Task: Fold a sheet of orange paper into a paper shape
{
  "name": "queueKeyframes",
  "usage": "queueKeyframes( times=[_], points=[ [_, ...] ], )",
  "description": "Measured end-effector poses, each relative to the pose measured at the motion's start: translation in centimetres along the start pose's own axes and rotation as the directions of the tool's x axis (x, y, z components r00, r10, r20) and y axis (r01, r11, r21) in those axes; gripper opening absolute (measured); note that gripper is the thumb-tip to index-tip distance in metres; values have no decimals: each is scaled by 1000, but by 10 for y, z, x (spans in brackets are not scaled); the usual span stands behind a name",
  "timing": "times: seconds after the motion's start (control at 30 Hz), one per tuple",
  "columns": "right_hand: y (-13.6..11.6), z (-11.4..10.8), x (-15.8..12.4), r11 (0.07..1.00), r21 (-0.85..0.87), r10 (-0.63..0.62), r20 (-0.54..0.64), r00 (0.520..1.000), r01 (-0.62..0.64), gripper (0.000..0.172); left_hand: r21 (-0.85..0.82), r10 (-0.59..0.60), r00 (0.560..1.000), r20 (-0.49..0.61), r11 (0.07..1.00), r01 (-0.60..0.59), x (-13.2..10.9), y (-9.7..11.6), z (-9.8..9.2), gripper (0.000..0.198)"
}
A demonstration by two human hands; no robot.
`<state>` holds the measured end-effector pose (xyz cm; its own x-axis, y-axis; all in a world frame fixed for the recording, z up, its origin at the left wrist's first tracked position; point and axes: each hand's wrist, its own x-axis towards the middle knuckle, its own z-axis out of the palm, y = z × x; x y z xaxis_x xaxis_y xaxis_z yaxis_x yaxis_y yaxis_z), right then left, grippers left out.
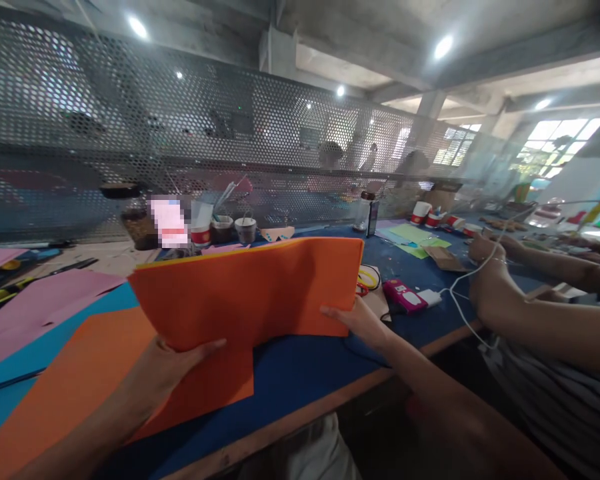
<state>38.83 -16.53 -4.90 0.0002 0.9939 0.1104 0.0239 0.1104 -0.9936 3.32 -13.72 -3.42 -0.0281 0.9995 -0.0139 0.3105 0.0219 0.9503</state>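
Both of my hands hold up a large orange sheet, with a yellow edge showing along its top. My left hand grips its lower left corner, thumb across the front. My right hand pinches its lower right edge. The sheet hangs above the blue table top. A second orange sheet lies flat on the table below my left arm.
Pink sheets and blue paper lie at left. Cups and jars stand along the perforated metal screen. Scissors, a pink box and a white charger sit right of the sheet. Another person's arms rest at right.
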Motion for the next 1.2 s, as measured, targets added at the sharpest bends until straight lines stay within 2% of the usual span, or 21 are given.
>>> queueKeyframes(
  times=[0.1,0.27,0.37,0.5,0.6,0.67,0.7,0.8,0.87,0.9,0.97,1.03,1.2],
  points=[
    [-5,1,-3,997,-70,-34,-5,999,33,37,11,-42,998,-45,999,43,3,-5,1,47],
    [-5,-2,-7,983,-172,-66,40,997,72,37,-14,-43,999,-20,999,43,0,-13,1,48],
    [-7,-5,-9,969,-218,-113,13,994,113,32,-44,-33,999,27,998,34,-3,-10,0,48],
    [-21,-15,-16,964,-241,-126,-36,991,114,29,-71,-68,982,176,994,82,-11,5,3,44],
    [-33,-36,-18,985,-156,-98,-138,986,76,33,-75,-14,933,360,996,44,-14,13,5,46],
    [-41,-57,-16,996,-36,-91,-293,952,84,38,-99,35,906,423,995,8,-10,12,4,50],
    [-45,-69,-14,992,19,-104,-388,916,121,40,-107,44,903,428,994,2,-7,10,2,52],
    [-61,-105,-5,978,36,-161,-491,856,204,42,-65,41,928,370,998,-18,3,-1,-4,51],
    [-70,-122,0,951,63,-212,-574,791,301,43,-15,63,934,352,998,-62,8,-9,-8,47],
    [-73,-127,3,945,86,-208,-587,782,315,44,9,80,935,344,996,-89,10,-13,-9,45],
    [-77,-130,9,941,129,-184,-580,794,312,44,68,115,933,341,987,-146,11,-18,-11,42],
    [-76,-125,15,952,154,-145,-537,831,265,44,130,142,933,332,972,-194,9,-21,-11,41],
    [-66,-95,38,982,164,-24,-389,921,94,39,188,176,924,340,950,-250,1,-19,-12,41]
  ],
)
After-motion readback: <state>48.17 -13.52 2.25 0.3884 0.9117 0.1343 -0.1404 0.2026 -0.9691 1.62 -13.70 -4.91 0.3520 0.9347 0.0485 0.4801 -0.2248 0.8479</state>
